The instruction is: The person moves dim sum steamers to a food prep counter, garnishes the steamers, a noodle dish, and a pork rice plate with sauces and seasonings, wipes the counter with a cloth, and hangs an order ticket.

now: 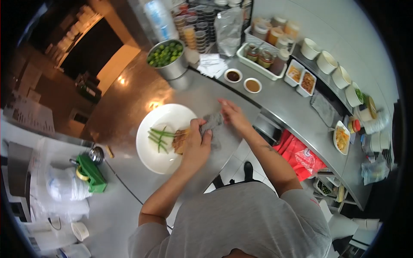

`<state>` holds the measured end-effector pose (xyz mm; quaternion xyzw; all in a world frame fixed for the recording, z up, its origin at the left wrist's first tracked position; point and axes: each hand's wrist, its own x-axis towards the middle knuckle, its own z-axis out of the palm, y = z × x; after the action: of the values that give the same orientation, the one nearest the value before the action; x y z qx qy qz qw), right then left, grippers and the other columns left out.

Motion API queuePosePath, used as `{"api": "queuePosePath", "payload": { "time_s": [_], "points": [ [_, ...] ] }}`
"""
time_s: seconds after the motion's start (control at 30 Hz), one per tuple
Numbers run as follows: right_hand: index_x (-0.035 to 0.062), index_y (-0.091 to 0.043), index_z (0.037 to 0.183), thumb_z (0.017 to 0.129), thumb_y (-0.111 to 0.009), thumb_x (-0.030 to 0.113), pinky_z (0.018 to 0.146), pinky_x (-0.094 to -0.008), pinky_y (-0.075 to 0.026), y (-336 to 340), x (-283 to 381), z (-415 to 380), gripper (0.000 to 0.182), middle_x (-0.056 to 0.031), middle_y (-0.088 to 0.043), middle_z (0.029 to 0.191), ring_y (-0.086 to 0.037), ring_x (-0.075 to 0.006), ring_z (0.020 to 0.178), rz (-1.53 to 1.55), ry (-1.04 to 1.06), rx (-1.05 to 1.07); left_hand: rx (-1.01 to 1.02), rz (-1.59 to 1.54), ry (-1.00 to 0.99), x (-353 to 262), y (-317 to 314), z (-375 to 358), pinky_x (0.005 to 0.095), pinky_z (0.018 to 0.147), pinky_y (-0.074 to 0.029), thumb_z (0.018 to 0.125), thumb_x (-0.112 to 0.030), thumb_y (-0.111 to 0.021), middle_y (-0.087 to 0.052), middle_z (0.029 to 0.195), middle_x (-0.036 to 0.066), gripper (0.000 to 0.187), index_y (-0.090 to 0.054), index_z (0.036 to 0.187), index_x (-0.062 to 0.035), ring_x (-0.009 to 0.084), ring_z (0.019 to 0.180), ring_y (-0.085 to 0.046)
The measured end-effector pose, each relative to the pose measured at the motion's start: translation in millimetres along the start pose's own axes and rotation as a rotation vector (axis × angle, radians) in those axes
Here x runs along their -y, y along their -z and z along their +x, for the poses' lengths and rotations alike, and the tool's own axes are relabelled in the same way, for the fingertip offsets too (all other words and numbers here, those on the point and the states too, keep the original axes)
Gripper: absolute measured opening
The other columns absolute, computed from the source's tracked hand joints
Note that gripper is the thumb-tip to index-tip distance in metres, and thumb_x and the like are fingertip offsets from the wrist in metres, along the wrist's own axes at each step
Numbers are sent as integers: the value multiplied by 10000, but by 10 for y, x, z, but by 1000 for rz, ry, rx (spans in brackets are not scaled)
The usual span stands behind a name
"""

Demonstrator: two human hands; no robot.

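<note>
A white round plate (148, 150) holds crossed green bean-like stalks (159, 139) and browned sliced food (180, 141), which looks like meat. Over the plate's right rim is my left hand (197, 145), its thumb and forefinger curled against a crumpled grey cloth (211, 122). The cloth spans the gap to my right hand (235, 117), whose lower fingers close at its other end while the forefinger sticks out. Blur hides the exact grip of both hands. Part of the browned food lies hidden behind my left hand.
Beyond the plate stands a metal pot (174, 69) of green pieces. Two sauce bowls (252, 85) sit near the counter's back edge, by a white tray of jars (258, 63). A green tape dispenser (92, 172) is at left; a red bag (297, 157) hangs below the right counter.
</note>
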<state>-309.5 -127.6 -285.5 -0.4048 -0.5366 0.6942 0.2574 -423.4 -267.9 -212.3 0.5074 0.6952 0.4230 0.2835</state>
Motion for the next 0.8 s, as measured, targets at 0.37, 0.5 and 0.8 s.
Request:
{"api": "queuePosePath", "payload": {
  "time_s": [0.37, 0.5, 0.8],
  "points": [
    [22, -543, 1057, 839, -536, 220, 784, -312, -470, 2111, -120, -670, 295, -77, -601, 980, -582, -200, 888, 478, 6, -385, 135, 4, -244, -575, -1842, 1821, 319, 718, -467, 787, -219, -627, -588, 868, 129, 406, -491, 1103, -3, 215, 806, -581],
    [-11, -452, 1202, 820, -560, 212, 854, -365, -425, 2670, -127, -705, 455, -147, -552, 1093, -529, -300, 988, -536, 241, -766, -250, 35, -318, -612, -2585, 2493, 356, 766, -445, 747, -225, -651, -559, 854, 157, 452, -487, 1087, 23, 291, 869, -554],
    [101, -352, 1327, 837, -511, 288, 1009, -516, -251, 2570, -444, -532, 548, -171, -339, 1353, -293, -345, 1265, -1392, 441, -423, -153, 195, -264, -833, -2444, 3826, 359, 713, -481, 719, -151, -633, -628, 839, 172, 222, -601, 889, -11, 291, 786, -615]
  ]
}}
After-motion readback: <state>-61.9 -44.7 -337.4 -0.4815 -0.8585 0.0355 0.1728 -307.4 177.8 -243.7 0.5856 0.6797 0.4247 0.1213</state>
